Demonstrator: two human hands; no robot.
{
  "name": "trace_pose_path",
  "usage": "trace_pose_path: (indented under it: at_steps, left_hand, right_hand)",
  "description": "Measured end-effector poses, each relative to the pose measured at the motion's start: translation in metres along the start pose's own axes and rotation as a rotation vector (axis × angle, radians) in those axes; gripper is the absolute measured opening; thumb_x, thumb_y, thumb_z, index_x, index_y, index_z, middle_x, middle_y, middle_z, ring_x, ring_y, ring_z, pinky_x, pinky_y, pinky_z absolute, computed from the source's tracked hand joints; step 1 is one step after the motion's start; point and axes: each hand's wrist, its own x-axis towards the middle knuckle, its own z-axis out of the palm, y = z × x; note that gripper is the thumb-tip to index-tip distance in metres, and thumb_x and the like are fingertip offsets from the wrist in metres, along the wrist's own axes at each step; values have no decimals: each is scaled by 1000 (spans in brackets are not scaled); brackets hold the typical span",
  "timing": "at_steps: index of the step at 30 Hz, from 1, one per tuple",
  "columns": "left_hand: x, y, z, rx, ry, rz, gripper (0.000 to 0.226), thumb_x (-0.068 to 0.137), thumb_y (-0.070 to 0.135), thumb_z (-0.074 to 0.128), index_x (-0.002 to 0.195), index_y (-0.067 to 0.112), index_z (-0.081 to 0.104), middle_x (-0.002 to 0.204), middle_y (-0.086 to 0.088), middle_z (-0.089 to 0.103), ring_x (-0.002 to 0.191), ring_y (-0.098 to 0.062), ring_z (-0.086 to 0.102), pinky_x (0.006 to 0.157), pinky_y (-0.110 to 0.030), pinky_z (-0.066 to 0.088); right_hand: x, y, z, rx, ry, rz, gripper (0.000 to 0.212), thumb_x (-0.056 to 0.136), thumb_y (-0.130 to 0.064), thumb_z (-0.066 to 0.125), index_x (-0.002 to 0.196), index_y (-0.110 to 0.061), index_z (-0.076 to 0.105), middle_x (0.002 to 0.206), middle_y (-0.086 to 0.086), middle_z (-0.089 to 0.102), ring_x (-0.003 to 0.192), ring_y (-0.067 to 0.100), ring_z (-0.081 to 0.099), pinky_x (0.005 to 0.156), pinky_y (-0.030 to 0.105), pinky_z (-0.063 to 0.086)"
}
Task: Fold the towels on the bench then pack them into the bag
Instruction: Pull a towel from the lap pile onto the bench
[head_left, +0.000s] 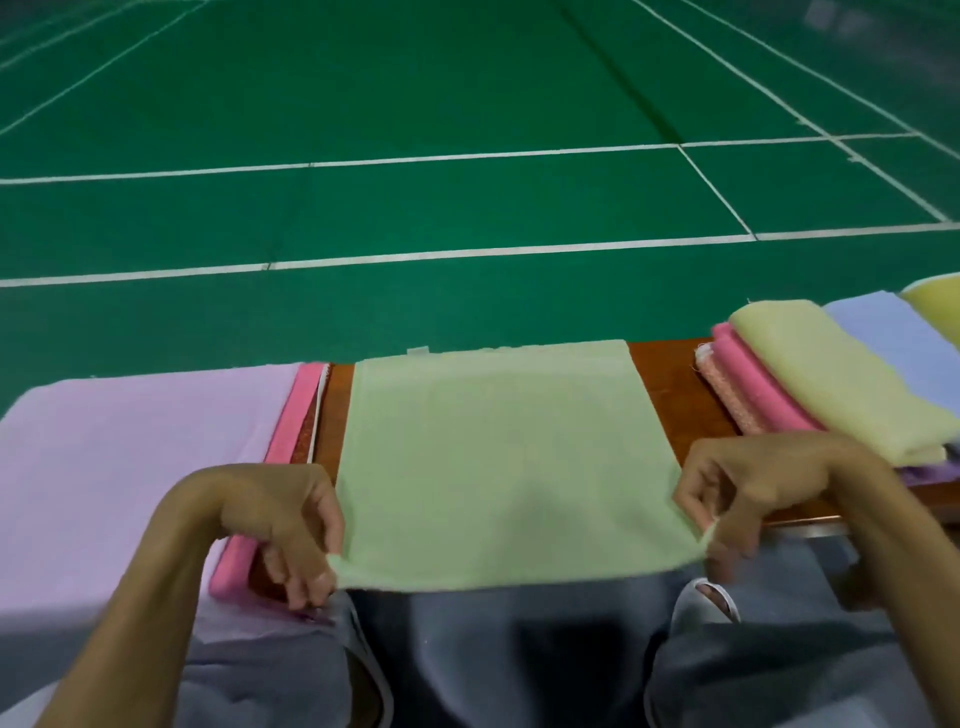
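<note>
Pale green towel (509, 457); lilac towel (130, 467); reddish-brown bench (670, 384); green floor (415, 104), white lines.

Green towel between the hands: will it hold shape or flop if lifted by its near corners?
Probably floppy: the green towel bunches at the corners where the left hand and right hand pinch it. Likely light: pinches alone hold its near edge up.

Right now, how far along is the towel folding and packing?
Done: a folded yellow towel sits stacked on a pink towel at the right end of the bench. In hand: the left hand and right hand each pinch a near corner of the green towel, lying flat. Remaining: the lilac towel looks unfolded, and no bag is in view, so packing seems unstarted.
</note>
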Motion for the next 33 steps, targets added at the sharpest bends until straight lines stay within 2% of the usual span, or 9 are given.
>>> trace_pose_path:
  at_steps: [3,6,8,10,13,14,16,19,33]
  left_hand:
    - [5,10,2,85,-113,-171,20,81,15,85,97,5,78,101,-23,77,72,-19,77,60,-21,51]
    - [-1,23,3,172,-59,-208,29,83,32,86,108,18,81,88,-13,79,64,-15,74,60,-24,50]
    - [2,29,4,132,237,-72,18,85,36,84,95,22,83,70,-11,74,51,-16,63,55,-26,47]
    - [22,30,5,62,755,129,16,87,36,81,81,21,81,58,-2,68,50,-17,56,57,-28,47]
    - [70,42,21,295,1347,354,25,100,44,62,109,24,75,101,6,76,99,-19,69,89,-36,53]
    - [85,46,30,402,1342,373,40,102,46,52,130,22,67,131,2,68,127,-22,58,108,-36,43]
    - [109,51,45,532,1212,338,60,105,51,31,159,25,35,168,3,26,158,-21,14,127,-38,13]
    - [131,44,54,684,1089,187,67,103,60,8,164,35,-1,171,8,-14,156,-15,-22,129,-44,-4]
    - [118,1,34,555,1208,-31,78,100,60,4,165,17,-4,171,-7,-15,156,-24,-22,128,-45,-8]
  right_hand:
    - [6,-9,-1,-13,-145,109,16,91,-18,78,100,-6,75,97,12,78,82,23,76,71,27,57]
    - [4,-22,0,-78,-104,216,21,95,-24,73,115,-16,75,103,13,78,80,29,76,67,25,59]
    - [4,-25,2,-85,145,181,14,97,-24,70,109,-20,77,94,11,79,72,30,76,59,25,55]
    - [19,-23,1,18,576,11,13,98,-22,69,97,-13,77,81,11,78,66,34,73,56,29,52]
    - [68,-25,8,-125,1209,-174,27,98,-41,60,105,-18,74,101,4,78,93,32,73,82,43,59]
    - [86,-29,15,-285,1245,-141,39,99,-48,51,126,-25,67,130,3,70,119,29,64,102,48,52]
    - [118,-36,32,-540,1092,-39,64,102,-58,29,161,-33,26,171,-1,16,158,24,12,127,50,15]
    - [145,-31,46,-746,989,28,69,100,-67,3,161,-39,-13,168,-8,-25,154,20,-27,126,54,-11]
    - [113,15,7,-677,1138,241,78,100,-62,2,165,-17,-3,172,2,-10,158,26,-14,128,47,-1]
